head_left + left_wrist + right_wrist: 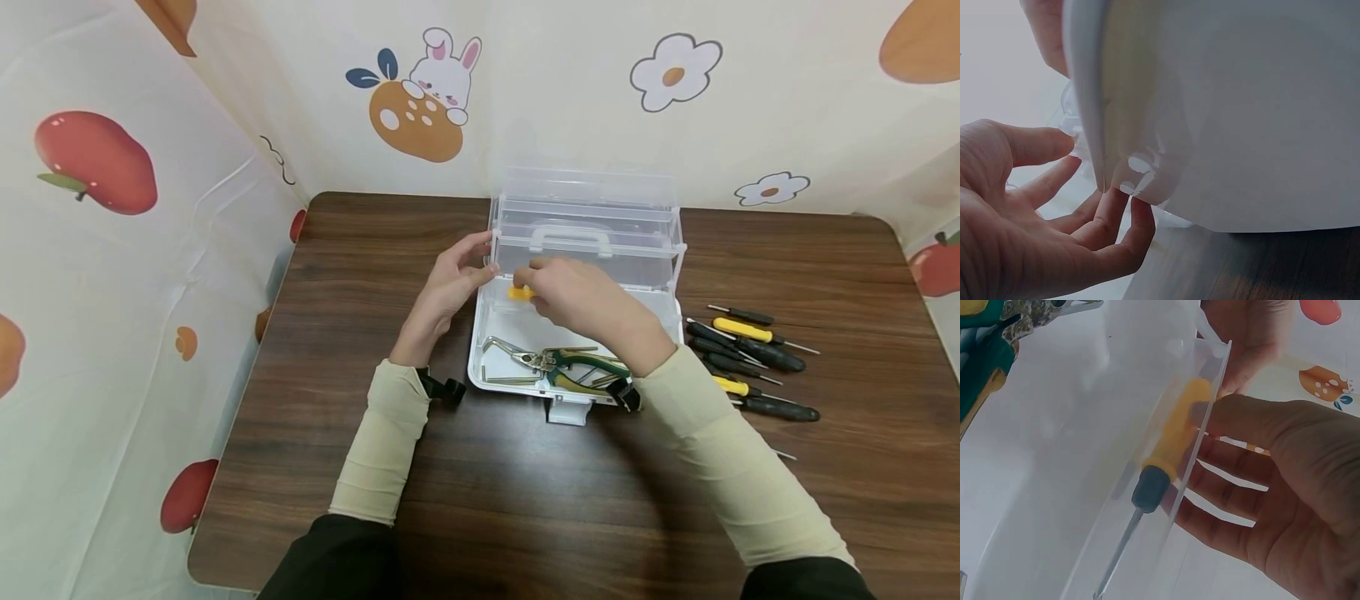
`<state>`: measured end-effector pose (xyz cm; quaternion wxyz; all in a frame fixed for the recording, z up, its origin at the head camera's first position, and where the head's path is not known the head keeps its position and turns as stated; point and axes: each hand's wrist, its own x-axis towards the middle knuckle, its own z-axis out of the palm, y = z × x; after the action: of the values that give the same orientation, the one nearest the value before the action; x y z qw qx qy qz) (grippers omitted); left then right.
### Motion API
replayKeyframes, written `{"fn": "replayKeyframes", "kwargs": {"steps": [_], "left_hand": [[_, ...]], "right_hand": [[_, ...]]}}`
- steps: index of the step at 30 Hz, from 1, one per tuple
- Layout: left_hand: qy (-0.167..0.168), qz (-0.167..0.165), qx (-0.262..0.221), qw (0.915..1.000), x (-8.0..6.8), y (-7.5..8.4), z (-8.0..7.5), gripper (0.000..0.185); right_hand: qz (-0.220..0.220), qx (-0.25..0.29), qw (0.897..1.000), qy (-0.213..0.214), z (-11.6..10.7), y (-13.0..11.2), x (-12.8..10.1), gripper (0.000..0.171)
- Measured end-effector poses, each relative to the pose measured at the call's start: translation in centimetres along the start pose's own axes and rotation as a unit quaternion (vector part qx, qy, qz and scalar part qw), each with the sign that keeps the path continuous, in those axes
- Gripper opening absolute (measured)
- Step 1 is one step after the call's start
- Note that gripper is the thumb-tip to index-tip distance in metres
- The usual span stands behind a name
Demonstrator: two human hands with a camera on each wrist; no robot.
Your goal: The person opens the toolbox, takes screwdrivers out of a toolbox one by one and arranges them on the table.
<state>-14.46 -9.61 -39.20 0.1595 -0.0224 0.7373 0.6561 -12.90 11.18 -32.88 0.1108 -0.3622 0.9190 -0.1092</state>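
Note:
A white toolbox [495, 321] stands on the table with its clear lid [585, 217] raised at the back. My right hand [581, 304] reaches over the box and pinches the yellow handle of a screwdriver [1179, 431], whose metal shaft shows through clear plastic in the right wrist view. At the box's left side my left hand [446, 287] holds the edge, thumb near the hinge and bent fingertips against the plastic in the left wrist view. Pliers with green and yellow handles [536, 360] lie in the base among several hex keys [510, 381].
Right of the box lies a loose pile of several black and yellow screwdrivers [750, 333] on the brown table [337, 275]. The box's white latch [570, 412] hangs over the front. A printed cloth [555, 100] stands behind the table.

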Motion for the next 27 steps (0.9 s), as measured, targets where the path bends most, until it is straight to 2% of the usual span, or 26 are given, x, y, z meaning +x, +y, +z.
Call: {"fn": "replayKeyframes", "kwargs": {"steps": [7, 14, 20, 27], "left_hand": [[0.001, 0.001, 0.002, 1.0, 0.1, 0.0, 0.0, 0.054], [0.002, 0.003, 0.001, 1.0, 0.0, -0.1, 0.0, 0.054], [0.0, 0.009, -0.006, 0.9999, 0.0, -0.2, 0.0, 0.054], [-0.001, 0.013, -0.014, 0.9998, 0.0, -0.2, 0.0, 0.054]], "right_hand": [[0.005, -0.009, 1.0, 0.025, 0.0, 0.4, -0.5, 0.032], [0.0, -0.052, 0.995, 0.082, 0.1, 0.5, -1.7, 0.031], [-0.006, -0.068, 0.99, 0.127, 0.0, 1.0, -3.7, 0.032], [0.007, -0.095, 0.981, 0.168, 0.0, 1.6, -6.3, 0.034]]}}
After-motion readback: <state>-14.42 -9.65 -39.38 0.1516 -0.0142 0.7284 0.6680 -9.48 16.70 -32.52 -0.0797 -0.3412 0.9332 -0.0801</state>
